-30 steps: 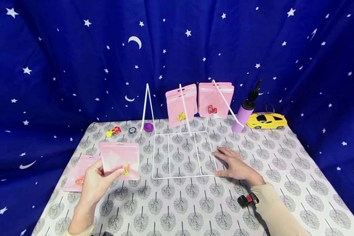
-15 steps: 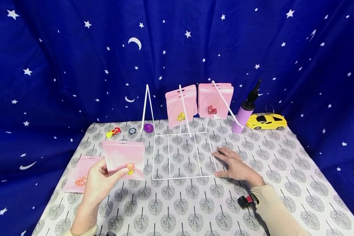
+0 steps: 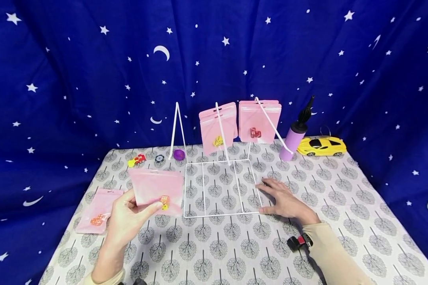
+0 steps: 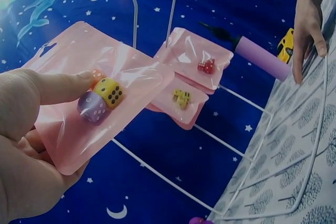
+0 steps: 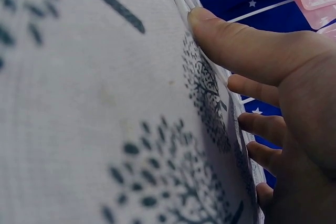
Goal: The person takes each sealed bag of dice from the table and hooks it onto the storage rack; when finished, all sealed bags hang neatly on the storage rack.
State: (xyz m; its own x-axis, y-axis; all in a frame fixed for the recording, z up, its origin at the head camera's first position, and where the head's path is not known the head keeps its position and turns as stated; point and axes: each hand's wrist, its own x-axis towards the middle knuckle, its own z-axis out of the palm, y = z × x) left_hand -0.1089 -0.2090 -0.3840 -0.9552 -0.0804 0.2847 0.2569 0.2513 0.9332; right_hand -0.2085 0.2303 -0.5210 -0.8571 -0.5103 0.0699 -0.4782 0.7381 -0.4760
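My left hand (image 3: 123, 223) pinches a pink zip bag (image 3: 155, 184) between thumb and fingers, raised left of the white wire display rack (image 3: 214, 215). In the left wrist view, orange, yellow and purple dice (image 4: 111, 93) show inside the bag, the thumb pressing beside them. My right hand (image 3: 285, 200) rests with fingers spread at the right side of the rack's base. Pink bags with yellow dice (image 3: 224, 122) hang on the rack's middle hook, and bags with red dice (image 3: 262, 116) on the right one. The left hook (image 3: 173, 130) carries no bag.
Another pink bag with orange dice (image 3: 98, 208) lies on the table beyond the left forearm. Along the back stand a small red-and-yellow toy vehicle (image 3: 138, 160), a dark round disc (image 3: 159, 158), a purple round object (image 3: 179, 154), a purple hand pump (image 3: 292, 142) and a yellow toy car (image 3: 322, 146).
My left hand has moved right with the pink bag, towards the rack, and the bag's top edge now tilts a little. The right hand has stayed in place.
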